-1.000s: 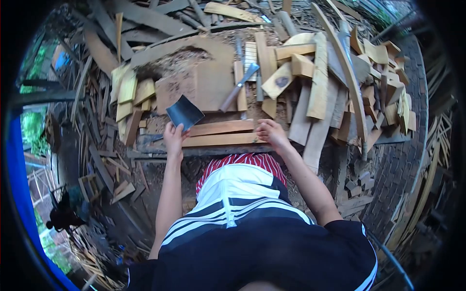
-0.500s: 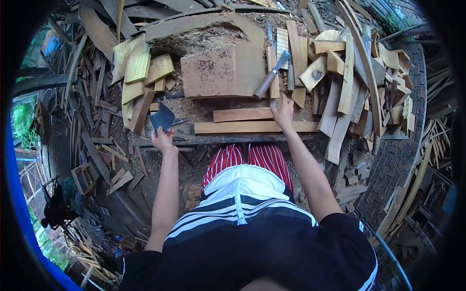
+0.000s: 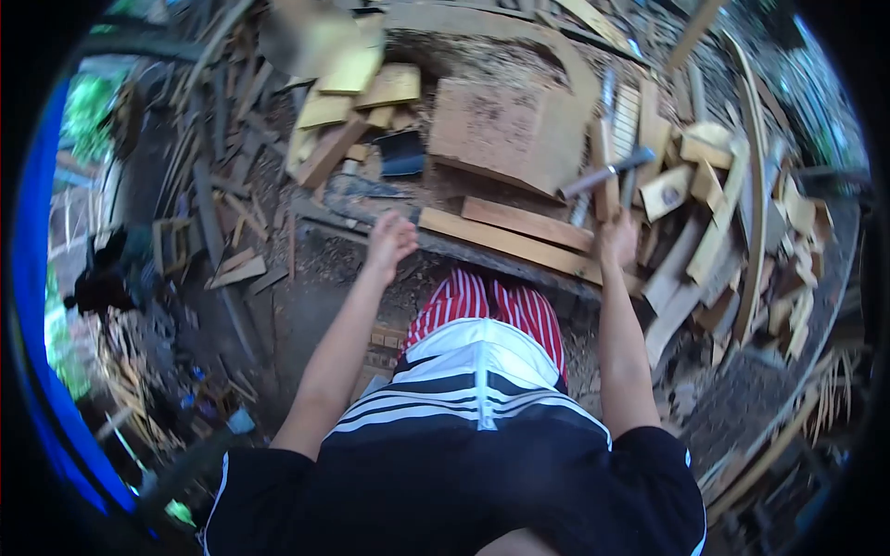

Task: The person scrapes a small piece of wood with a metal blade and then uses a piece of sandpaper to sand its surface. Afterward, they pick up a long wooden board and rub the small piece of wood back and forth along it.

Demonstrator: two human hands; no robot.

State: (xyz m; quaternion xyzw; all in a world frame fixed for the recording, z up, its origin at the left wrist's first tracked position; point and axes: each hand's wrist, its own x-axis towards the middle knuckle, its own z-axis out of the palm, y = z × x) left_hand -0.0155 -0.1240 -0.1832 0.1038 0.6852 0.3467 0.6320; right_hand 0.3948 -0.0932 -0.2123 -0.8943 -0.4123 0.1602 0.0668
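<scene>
2 Hands at the Bench, Dark Sheet Lying Beyond the Left

Closest to me, the dark shirt [image 3: 445, 473] leans over red-and-white striped trousers [image 3: 445, 310], right up against the bench [image 3: 345, 215]. And here's the left hand [image 3: 391, 243], loosely spread, fingers a little bent, just over the bench's front edge! The right hand [image 3: 618, 239] is a blur at the right end of the 2 wooden strips; whether it pinches anything, I can't tell.

Those strips lie side by side along the front: the longer strip [image 3: 510, 246] nearer the person, the shorter strip [image 3: 524, 222] just behind it.

A step deeper, beyond the left hand and well apart from it, there's the bent dark sheet [image 3: 401, 154], beside the stacked pale offcuts [image 3: 389, 85]. Over on the right, a wooden-handled tool [image 3: 607, 173] lies slanting across upright pieces. Between them sits the big brown block [image 3: 491, 120], and far right, a long curved plank [image 3: 759, 185] stretches across the heap.
</scene>
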